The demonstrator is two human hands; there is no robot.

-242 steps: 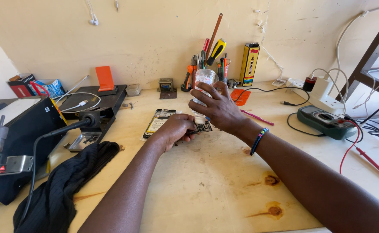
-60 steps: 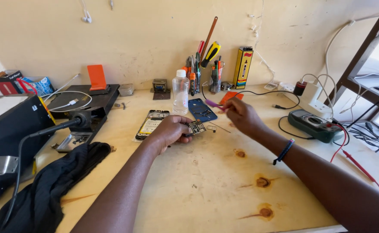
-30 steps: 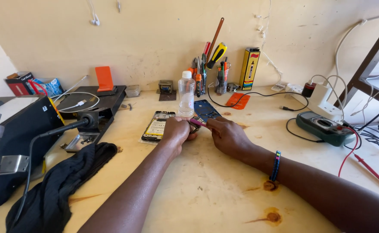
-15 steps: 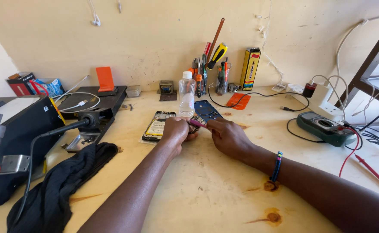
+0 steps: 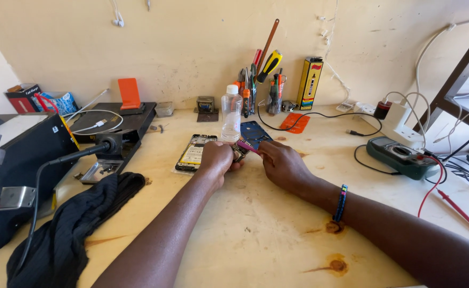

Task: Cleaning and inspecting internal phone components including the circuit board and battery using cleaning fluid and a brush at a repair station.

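**Now at the bench: small board held and worked with a slim tool**

Clearly the step in hand is fine work on a small circuit board (image 5: 239, 152), which sits at the middle of the wooden bench (image 5: 256, 234) between both hands. The left hand (image 5: 217, 158) is curled closed around the near left part of that board, fingers folded over it so most of it is hidden. The right hand (image 5: 282, 163) is pinched shut on a thin pink tool (image 5: 248, 148), whose tip points left to the board's edge; whether it touches cannot be told.

Just left of the left hand lies an opened phone (image 5: 193, 152), its yellowish inside facing up. Just beyond the hands stands a clear plastic bottle (image 5: 231, 113) with a white cap, and a dark blue phone back cover (image 5: 254, 133) lies flat beside it. Farther back, against the wall, a holder of screwdrivers (image 5: 261, 80) stands upright.

To the right, well apart, a green multimeter (image 5: 400, 157) rests with red leads trailing off. At the near left a black cloth (image 5: 69, 229) lies crumpled beside a soldering station (image 5: 21, 176).

By my judgement, the next move calls for a steady grip on the board and a light, exact stroke of the tool tip, as the part is small and mostly covered by fingers.
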